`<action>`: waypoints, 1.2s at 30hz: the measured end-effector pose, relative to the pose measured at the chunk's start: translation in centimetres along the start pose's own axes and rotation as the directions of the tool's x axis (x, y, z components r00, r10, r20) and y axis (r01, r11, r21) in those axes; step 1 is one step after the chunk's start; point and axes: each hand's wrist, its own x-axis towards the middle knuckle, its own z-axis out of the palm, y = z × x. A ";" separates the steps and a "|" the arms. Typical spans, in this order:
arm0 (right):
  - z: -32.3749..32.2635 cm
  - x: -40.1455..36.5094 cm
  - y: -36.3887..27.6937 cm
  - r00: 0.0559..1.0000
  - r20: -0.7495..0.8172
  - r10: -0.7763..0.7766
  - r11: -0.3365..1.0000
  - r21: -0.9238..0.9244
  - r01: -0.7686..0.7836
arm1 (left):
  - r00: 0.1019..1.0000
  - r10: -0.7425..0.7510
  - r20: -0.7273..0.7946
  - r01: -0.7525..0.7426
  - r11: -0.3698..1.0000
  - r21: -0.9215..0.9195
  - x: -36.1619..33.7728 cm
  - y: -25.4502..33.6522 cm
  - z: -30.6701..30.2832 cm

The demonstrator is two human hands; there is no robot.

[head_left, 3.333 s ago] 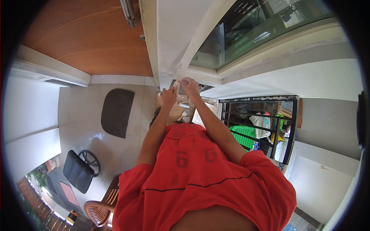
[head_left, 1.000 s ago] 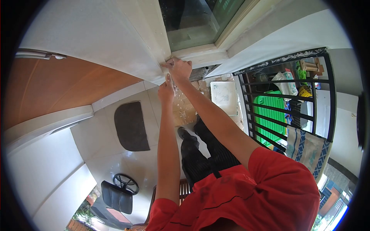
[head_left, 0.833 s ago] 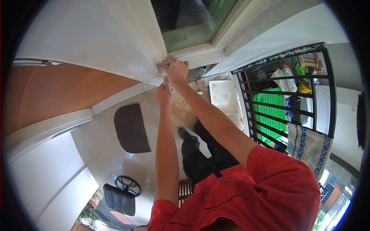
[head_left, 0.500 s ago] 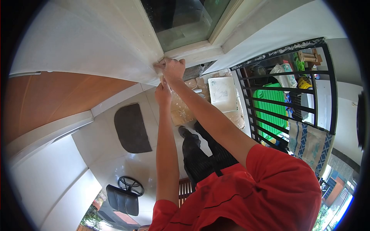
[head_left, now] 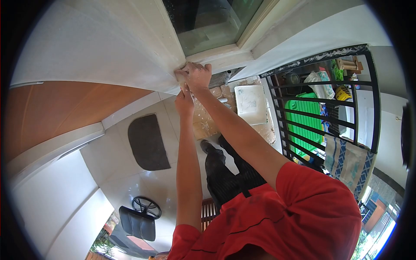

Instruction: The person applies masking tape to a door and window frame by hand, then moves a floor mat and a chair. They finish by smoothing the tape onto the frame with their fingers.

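Observation:
Both arms reach up to the corner of a pale wall [head_left: 108, 47], just below a window frame [head_left: 214, 55]. My right hand [head_left: 198, 76] presses at the wall edge with its fingers bent together; what lies beneath them is hidden. Just below it, my left hand [head_left: 185, 102] is closed, thumb and fingers pinched at the same edge. Whatever the left fingers hold is too small to make out.
A white tray [head_left: 251, 105] lies on spattered cardboard [head_left: 203, 122] on the floor. Black railings [head_left: 318, 116] stand at the right, with a green crate [head_left: 303, 123] behind. A dark mat [head_left: 148, 143] and a black stool [head_left: 138, 223] are at the left.
My right hand has shifted slightly right and down the wall edge, and its fingers look a little more spread. The left hand remains close beneath it. The view has shifted slightly.

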 end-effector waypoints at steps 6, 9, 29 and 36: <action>0.4 -0.1 0.0 0.999 -0.053 0.010 1.000 0.028 -0.009 | 0.996 0.074 -0.053 -0.082 0.983 -0.162 -0.9 -0.9 -0.1; 0.1 0.0 -0.1 0.996 -0.081 -0.024 0.999 0.034 0.026 | 0.987 0.117 -0.110 -0.134 0.976 -0.170 -2.0 -1.5 -0.1; -0.8 -0.6 -0.7 0.998 0.038 0.050 0.998 0.036 -0.052 | 0.964 0.082 -0.253 -0.112 0.988 -0.107 -2.8 2.5 -0.7; -0.2 -0.5 -0.5 0.989 -0.070 -0.131 0.977 0.161 0.141 | 0.967 0.061 -0.248 -0.082 0.994 -0.077 -2.6 2.0 -0.4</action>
